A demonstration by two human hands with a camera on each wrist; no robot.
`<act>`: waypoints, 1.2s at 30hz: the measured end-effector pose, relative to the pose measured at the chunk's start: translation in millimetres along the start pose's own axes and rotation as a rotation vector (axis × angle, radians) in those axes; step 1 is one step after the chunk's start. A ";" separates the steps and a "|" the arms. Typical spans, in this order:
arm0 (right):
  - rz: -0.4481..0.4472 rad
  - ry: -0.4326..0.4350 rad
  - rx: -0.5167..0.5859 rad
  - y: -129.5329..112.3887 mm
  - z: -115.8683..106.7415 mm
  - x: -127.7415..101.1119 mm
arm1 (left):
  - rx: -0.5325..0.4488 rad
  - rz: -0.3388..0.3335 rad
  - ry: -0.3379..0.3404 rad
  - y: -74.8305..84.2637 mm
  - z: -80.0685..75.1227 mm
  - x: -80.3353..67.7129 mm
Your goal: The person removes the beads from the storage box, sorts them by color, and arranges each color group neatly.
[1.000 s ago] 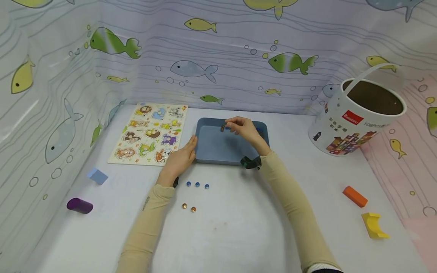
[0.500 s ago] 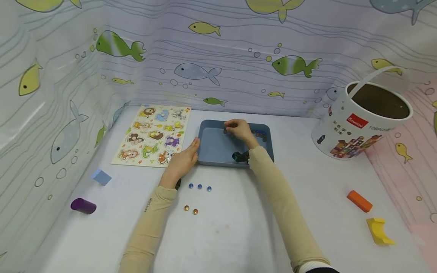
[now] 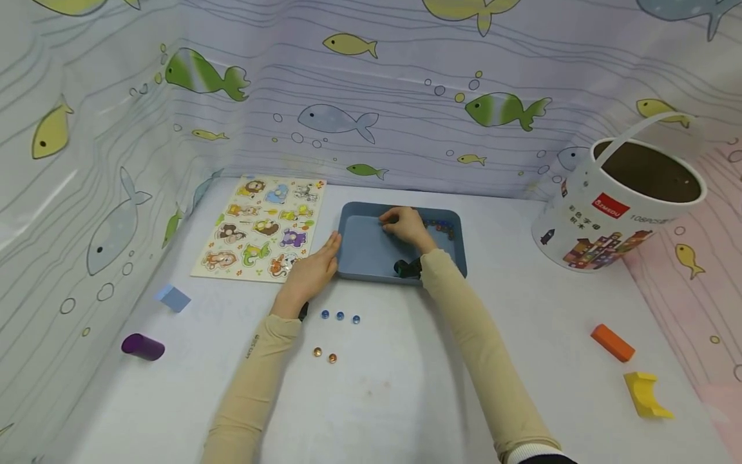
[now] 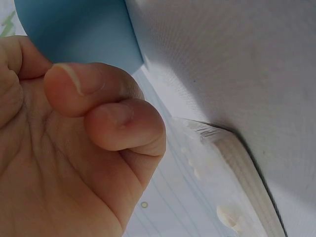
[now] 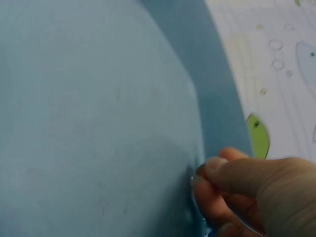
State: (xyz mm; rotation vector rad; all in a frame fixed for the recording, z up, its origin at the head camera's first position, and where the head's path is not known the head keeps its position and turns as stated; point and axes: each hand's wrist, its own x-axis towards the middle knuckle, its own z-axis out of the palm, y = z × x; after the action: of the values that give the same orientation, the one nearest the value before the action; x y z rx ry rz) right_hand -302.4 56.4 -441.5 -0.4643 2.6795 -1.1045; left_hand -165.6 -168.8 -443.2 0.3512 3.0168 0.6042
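A blue tray (image 3: 368, 261) sits mid-table with a row of coloured beads (image 3: 440, 225) along its far right side. My right hand (image 3: 402, 224) is low inside the tray near its back wall, fingertips (image 5: 215, 165) pinched together on a small bead that is mostly hidden. My left hand (image 3: 310, 270) rests on the table, its fingers touching the tray's left side. In the left wrist view the thumb (image 4: 79, 86) curls beside the tray (image 4: 74, 29) and holds nothing. Three blue beads (image 3: 340, 316) and two brown beads (image 3: 324, 355) lie in front of the tray.
An animal puzzle board (image 3: 263, 225) lies left of the tray. A white bucket (image 3: 614, 206) stands tilted at the far right. An orange block (image 3: 612, 343), a yellow block (image 3: 646, 394), a purple cylinder (image 3: 142, 347) and a blue block (image 3: 172, 298) lie scattered. Fish-print walls enclose the table.
My right hand has gone down from above the tray, carrying a brown bead, to near the tray's floor at its back wall. The left hand has stayed put.
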 end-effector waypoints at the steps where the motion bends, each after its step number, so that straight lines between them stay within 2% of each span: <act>1: -0.007 -0.002 0.008 -1.1 -1.3 -1.5 | -0.002 0.000 0.000 0.1 0.7 0.2; 6: -0.054 -0.011 0.058 -11.8 -9.9 -14.1 | -0.008 0.003 -0.006 -0.5 -0.1 1.0; 13: -0.129 -0.053 0.189 -31.1 -11.0 -47.0 | -0.001 0.005 -0.004 -1.9 -2.1 1.9; 19: -0.178 -0.111 0.333 -43.8 5.5 -88.9 | 0.001 -0.007 -0.009 -1.6 -1.0 1.6; 24: -0.191 -0.208 0.403 -46.4 28.8 -131.5 | -0.007 -0.009 -0.019 0.7 -1.5 0.5; 30: -0.244 -0.353 0.395 -42.8 54.2 -169.2 | 0.003 -0.017 -0.019 1.6 -3.0 -0.5; 36: -0.248 -0.418 0.321 -38.6 72.9 -191.2 | -0.011 -0.007 -0.014 1.5 -3.8 -0.8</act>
State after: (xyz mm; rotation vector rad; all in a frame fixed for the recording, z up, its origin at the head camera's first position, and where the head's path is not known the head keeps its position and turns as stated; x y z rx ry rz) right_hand -94.4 52.7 -451.6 -0.8713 2.0808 -1.3034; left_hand -164.8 -169.1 -439.1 0.3425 2.9994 0.6148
